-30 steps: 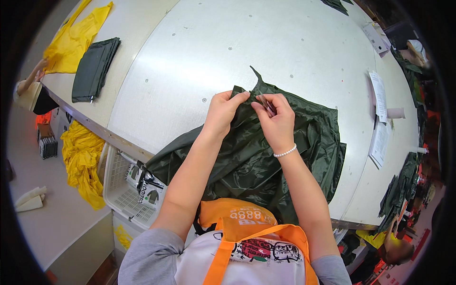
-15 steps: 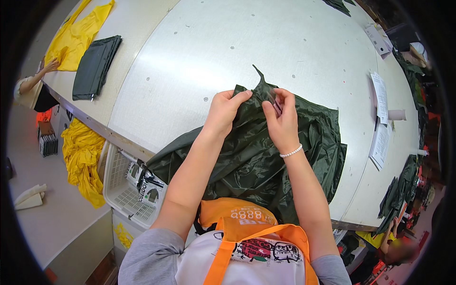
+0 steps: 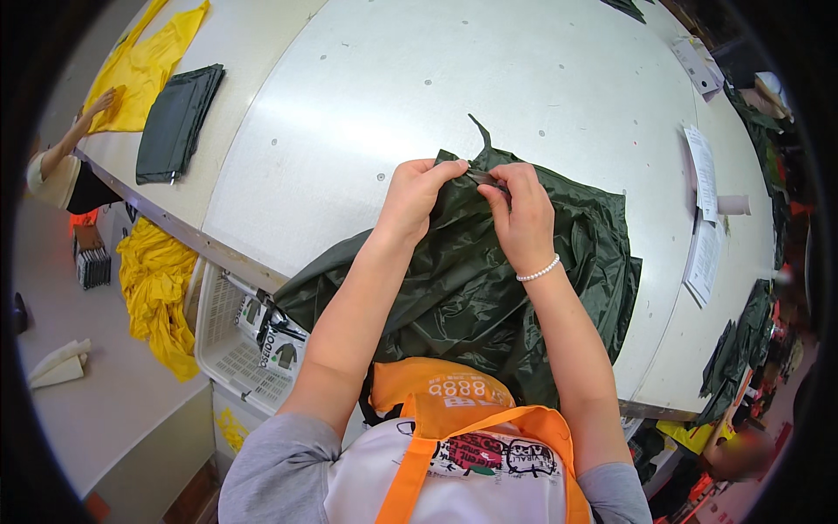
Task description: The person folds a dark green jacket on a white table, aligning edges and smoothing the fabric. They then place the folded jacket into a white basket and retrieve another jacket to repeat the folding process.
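Note:
A dark green, shiny waterproof garment (image 3: 454,288) lies crumpled across the near part of the table, one thin strap sticking up beyond my hands. At its far edge my left hand (image 3: 415,194) pinches the fabric between thumb and fingers. Close beside it, my right hand (image 3: 521,214) is closed around a pair of small thread snips (image 3: 478,176); mostly my fingers hide them. Their metal tip points at the cloth by my left thumb. A beaded bracelet circles my right wrist.
Folded dark green garments (image 3: 179,122) and yellow cloth (image 3: 153,65) lie at the far left, by another person's hand (image 3: 103,100). Below the table's left edge stands a white basket (image 3: 214,336) holding packages. Paper sheets (image 3: 701,175) rest on the right, near a pale roll (image 3: 734,205).
My right hand has turned inward, bringing the snips' metal tip toward the cloth at my left thumb. The left hand keeps its pinch. At the far left, the other person's hand has lifted slightly.

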Demonstrator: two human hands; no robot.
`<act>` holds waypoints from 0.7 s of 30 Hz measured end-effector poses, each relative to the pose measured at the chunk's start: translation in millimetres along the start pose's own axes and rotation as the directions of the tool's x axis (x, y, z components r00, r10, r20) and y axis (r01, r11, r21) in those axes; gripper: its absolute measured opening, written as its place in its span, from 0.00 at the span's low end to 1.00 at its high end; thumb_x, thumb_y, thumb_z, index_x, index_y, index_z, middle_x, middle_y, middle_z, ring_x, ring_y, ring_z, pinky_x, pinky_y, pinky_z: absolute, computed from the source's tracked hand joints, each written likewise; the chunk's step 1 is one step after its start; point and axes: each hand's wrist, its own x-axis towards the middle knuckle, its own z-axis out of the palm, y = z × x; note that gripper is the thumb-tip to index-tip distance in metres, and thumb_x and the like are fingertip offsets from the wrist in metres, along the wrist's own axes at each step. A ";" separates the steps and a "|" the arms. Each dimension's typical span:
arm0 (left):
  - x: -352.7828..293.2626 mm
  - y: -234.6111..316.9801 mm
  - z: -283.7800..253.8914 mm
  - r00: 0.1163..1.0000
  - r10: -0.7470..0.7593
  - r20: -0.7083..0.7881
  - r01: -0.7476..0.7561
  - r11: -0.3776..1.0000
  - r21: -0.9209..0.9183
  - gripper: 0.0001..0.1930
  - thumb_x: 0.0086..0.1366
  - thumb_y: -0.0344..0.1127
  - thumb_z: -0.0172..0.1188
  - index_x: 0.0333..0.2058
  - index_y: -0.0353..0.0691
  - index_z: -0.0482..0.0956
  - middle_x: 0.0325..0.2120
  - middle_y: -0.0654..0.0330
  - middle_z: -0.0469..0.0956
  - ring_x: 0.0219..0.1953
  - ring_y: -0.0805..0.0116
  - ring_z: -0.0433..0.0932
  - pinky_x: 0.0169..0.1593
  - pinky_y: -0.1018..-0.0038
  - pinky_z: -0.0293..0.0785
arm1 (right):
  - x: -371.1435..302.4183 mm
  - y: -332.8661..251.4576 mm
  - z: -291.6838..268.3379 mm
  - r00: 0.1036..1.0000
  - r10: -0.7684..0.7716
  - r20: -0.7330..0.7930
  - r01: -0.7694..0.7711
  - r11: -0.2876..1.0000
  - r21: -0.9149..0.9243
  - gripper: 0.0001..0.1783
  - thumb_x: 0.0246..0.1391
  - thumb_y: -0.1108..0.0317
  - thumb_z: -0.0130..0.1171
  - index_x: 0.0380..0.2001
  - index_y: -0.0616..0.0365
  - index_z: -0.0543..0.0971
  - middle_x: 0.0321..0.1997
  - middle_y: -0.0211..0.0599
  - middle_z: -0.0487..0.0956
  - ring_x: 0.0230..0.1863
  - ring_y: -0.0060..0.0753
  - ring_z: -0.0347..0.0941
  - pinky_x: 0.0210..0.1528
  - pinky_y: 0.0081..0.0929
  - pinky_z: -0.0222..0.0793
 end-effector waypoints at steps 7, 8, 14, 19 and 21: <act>2.2 -2.7 -2.5 1.000 0.011 -0.004 -0.011 1.000 -0.023 0.08 0.57 0.31 0.60 0.27 0.30 0.80 0.24 0.59 0.80 0.25 0.75 0.76 0.30 0.81 0.71 | -5.5 1.6 -1.3 0.992 0.125 -0.022 -0.122 0.986 0.117 0.13 0.49 0.65 0.63 0.36 0.58 0.72 0.34 0.37 0.73 0.30 0.38 0.73 0.32 0.29 0.69; 4.1 -3.9 -1.7 1.000 0.016 -0.012 -0.016 1.000 -0.012 0.08 0.57 0.31 0.60 0.28 0.30 0.80 0.24 0.59 0.80 0.25 0.75 0.76 0.30 0.81 0.71 | -7.9 3.5 -3.9 0.986 0.164 -0.036 -0.157 0.976 0.150 0.14 0.49 0.65 0.64 0.36 0.58 0.72 0.34 0.37 0.73 0.31 0.38 0.73 0.33 0.29 0.70; 37.3 -19.3 -26.0 0.696 0.710 -0.104 -0.287 0.409 0.866 0.21 0.60 0.35 0.59 0.51 0.36 0.71 0.47 0.52 0.73 0.47 0.64 0.70 0.51 0.69 0.66 | -61.0 59.1 -54.4 0.893 0.449 -0.012 -0.444 0.887 0.128 0.13 0.48 0.66 0.65 0.35 0.59 0.75 0.32 0.38 0.73 0.31 0.35 0.73 0.35 0.27 0.71; 40.6 -33.9 8.8 0.784 0.617 0.075 -0.423 0.441 0.792 0.20 0.61 0.33 0.59 0.52 0.36 0.70 0.45 0.56 0.73 0.46 0.69 0.71 0.48 0.73 0.68 | -159.3 195.9 -154.2 0.712 0.588 -0.385 -0.674 0.726 -0.138 0.08 0.51 0.75 0.55 0.36 0.59 0.79 0.34 0.46 0.77 0.35 0.45 0.75 0.39 0.33 0.70; 38.4 -64.5 55.3 0.799 0.544 0.256 -0.473 0.307 0.826 0.18 0.60 0.32 0.60 0.49 0.39 0.73 0.41 0.58 0.74 0.44 0.71 0.71 0.46 0.74 0.69 | -182.2 244.6 -178.1 0.590 0.716 -0.374 -0.791 0.605 -0.088 0.11 0.50 0.71 0.59 0.38 0.61 0.79 0.37 0.47 0.78 0.38 0.46 0.76 0.42 0.33 0.71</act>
